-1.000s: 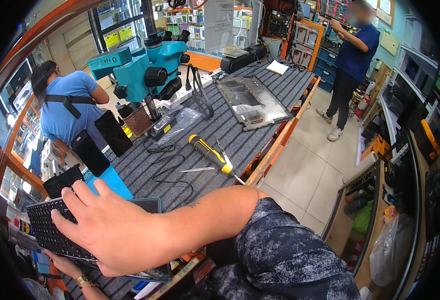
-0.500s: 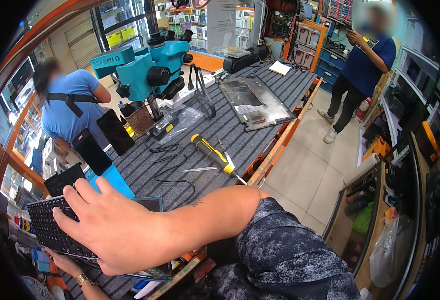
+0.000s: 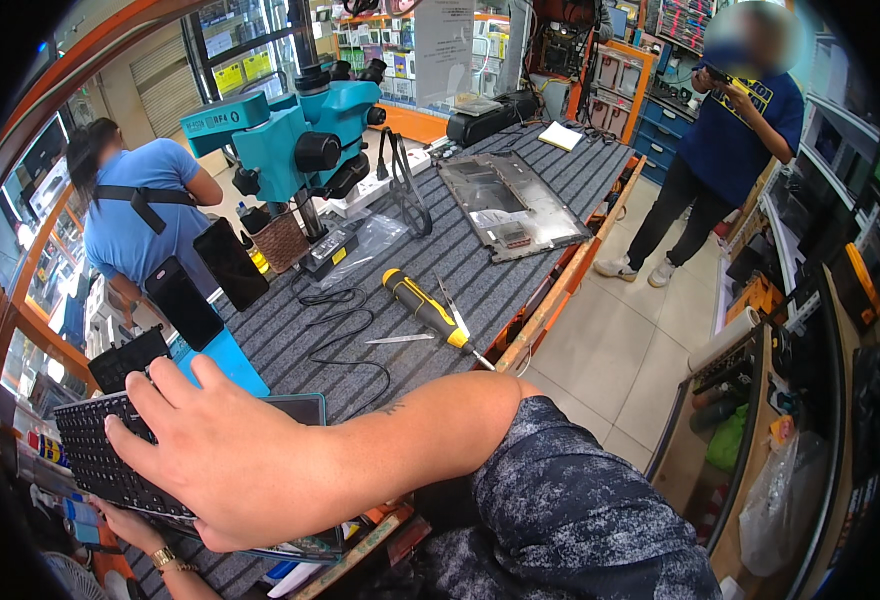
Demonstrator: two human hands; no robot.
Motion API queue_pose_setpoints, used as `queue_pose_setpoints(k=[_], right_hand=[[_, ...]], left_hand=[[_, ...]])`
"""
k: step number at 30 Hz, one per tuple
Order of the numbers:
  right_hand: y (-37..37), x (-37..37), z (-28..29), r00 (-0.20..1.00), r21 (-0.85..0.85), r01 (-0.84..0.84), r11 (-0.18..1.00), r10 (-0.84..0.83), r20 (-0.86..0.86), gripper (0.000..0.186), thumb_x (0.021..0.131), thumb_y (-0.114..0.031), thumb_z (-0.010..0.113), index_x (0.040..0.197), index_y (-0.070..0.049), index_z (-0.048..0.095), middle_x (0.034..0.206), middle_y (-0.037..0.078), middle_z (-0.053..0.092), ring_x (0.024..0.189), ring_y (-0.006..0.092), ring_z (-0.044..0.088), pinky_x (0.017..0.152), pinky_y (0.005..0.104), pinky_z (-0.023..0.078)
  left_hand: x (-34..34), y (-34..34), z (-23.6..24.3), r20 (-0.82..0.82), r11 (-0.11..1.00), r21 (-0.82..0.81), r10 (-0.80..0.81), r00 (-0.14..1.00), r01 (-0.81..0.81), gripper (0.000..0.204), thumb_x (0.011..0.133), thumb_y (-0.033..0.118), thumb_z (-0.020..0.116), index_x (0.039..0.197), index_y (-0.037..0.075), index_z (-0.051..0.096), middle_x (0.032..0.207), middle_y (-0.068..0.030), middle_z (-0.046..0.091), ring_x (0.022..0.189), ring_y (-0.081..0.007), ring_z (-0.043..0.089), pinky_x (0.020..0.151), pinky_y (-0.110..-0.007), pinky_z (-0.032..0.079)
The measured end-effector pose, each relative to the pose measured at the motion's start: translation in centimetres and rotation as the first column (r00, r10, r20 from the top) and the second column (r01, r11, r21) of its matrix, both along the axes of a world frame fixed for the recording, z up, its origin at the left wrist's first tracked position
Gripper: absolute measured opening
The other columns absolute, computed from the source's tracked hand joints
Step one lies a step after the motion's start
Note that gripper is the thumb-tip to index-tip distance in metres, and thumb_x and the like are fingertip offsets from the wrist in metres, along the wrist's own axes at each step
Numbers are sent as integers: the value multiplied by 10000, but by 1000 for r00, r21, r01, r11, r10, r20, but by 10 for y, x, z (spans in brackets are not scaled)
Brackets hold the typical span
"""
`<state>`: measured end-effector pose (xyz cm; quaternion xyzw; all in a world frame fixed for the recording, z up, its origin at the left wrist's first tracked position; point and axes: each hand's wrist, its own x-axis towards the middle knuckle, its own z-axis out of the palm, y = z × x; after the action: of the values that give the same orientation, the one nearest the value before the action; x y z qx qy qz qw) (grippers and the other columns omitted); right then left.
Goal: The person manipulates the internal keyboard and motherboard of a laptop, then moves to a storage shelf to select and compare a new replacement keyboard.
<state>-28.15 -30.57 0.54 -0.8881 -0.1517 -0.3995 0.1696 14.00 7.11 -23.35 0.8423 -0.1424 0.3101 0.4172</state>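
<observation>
- Keyboard, black, flat and rectangular [image 3: 100,458], lies at the lower left, its near side covered by the right hand [image 3: 215,458]
- Right-hand fingers [image 3: 150,402] are bent and spread across the keys; I cannot tell whether they grip
- Left hand [image 3: 132,527], with a gold metal watch [image 3: 163,558], is at the keyboard's lower edge; its fingertips are hidden, so its grasp cannot be told
- Two black rectangular phones [image 3: 232,264] [image 3: 184,303] stand tilted just beyond, near a light-blue flat pad [image 3: 228,360]
- Teal-and-black microscope [image 3: 295,150] rises behind a brown woven basket [image 3: 278,242]
- Grey ribbed bench [image 3: 585,165] carries a thin black cable [image 3: 358,331], a yellow-and-black screwdriver [image 3: 422,305] and a grey metal panel with a cut-out [image 3: 465,190]
- Bare right forearm [image 3: 390,440] blocks part of the bench
</observation>
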Motion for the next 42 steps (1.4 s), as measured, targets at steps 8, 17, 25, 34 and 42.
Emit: queue_pose_setpoints(k=[8,17,25,34,42], right_hand=[[-1,-1,-1,1000,-5,19,1000,-19,-4,988,694,-385,905,1467,161,623,1246,303,600,1207,408,556,956,516,475],[-1,1,-2,1000,-6,20,1000,-20,2,973,695,-381,907,1460,152,629,1232,293,598,1198,403,551,941,502,468],[0,-1,0,1000,-8,21,1000,-20,23,958,699,-384,911,1445,151,637,1208,275,596,1184,382,545,920,479,453],[-2,-2,0,1000,0,16,1000,-16,9,962,709,-389,917,1454,150,635,1238,289,598,1189,394,548,938,489,458],[-1,-2,1,1000,-3,18,1000,-18,-4,977,707,-391,920,1469,149,632,1249,297,595,1201,409,552,961,500,469]], left_hand=[[26,12,-24,149,983,178,25,988,-52,589,1197,23,505,1766,-33,367,1649,-305,623,1367,-375,719,1104,-450,598],[28,14,-27,52,996,91,7,999,-12,546,1290,245,387,1755,-40,388,1699,-280,582,1412,-362,689,1163,-424,557],[39,29,-31,251,961,246,63,966,-126,554,1297,228,372,1765,-68,352,1795,-262,469,1524,-305,587,1279,-388,452],[24,12,-22,16,999,35,-27,1000,26,559,1295,223,394,1765,-74,341,1667,-246,617,1289,-295,697,1166,-415,532],[26,15,-29,235,974,217,18,972,-71,560,1223,18,442,1770,-67,356,1627,-208,625,1236,-259,654,1125,-384,526]])
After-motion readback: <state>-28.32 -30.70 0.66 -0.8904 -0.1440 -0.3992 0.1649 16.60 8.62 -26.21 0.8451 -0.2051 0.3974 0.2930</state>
